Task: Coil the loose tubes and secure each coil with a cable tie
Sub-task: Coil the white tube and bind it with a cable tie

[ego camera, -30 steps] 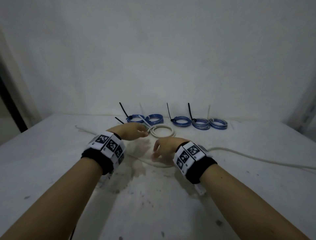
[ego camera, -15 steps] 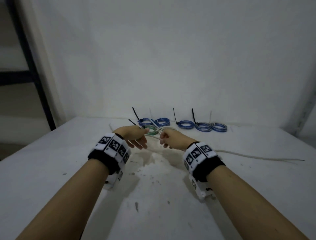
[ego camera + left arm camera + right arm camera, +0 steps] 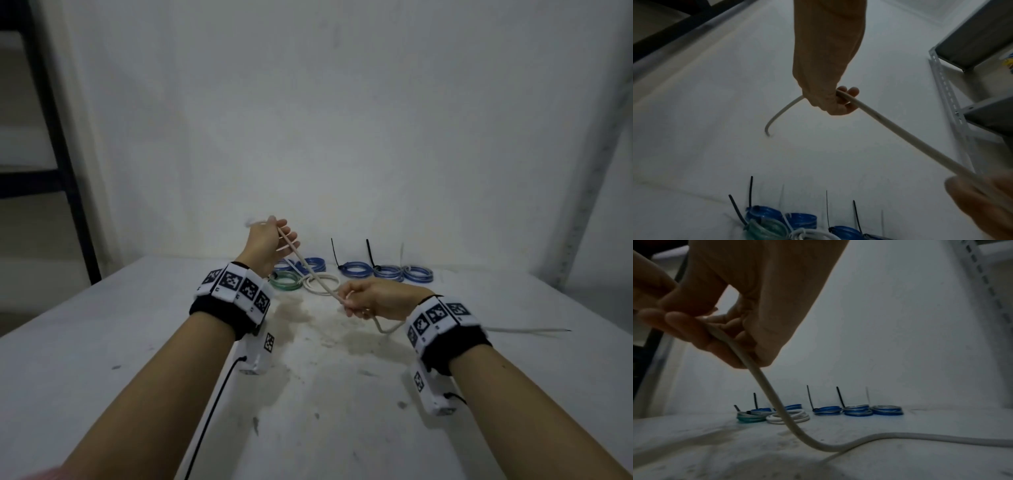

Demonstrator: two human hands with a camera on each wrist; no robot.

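Note:
A loose white tube (image 3: 310,274) runs taut between my two hands above the table. My left hand (image 3: 270,240) is raised and grips the tube near its end. My right hand (image 3: 370,301) grips it lower down, just above the table; behind that hand the tube (image 3: 900,437) sags to the table and trails off to the right. In the left wrist view the tube (image 3: 900,129) stretches from my left fingers (image 3: 982,203) to the right hand (image 3: 834,104). A white coil (image 3: 322,284) and a green coil (image 3: 284,281) lie just behind.
Several blue coils (image 3: 356,270) with black and white cable ties sticking up stand in a row by the back wall. The white table (image 3: 102,342) is stained in the middle. A metal rack (image 3: 972,81) stands at the right, a dark frame (image 3: 51,137) at the left.
My left hand has risen up and left with the tube's end, pulling it taut. My right hand has drawn back toward me and to the right along the tube.

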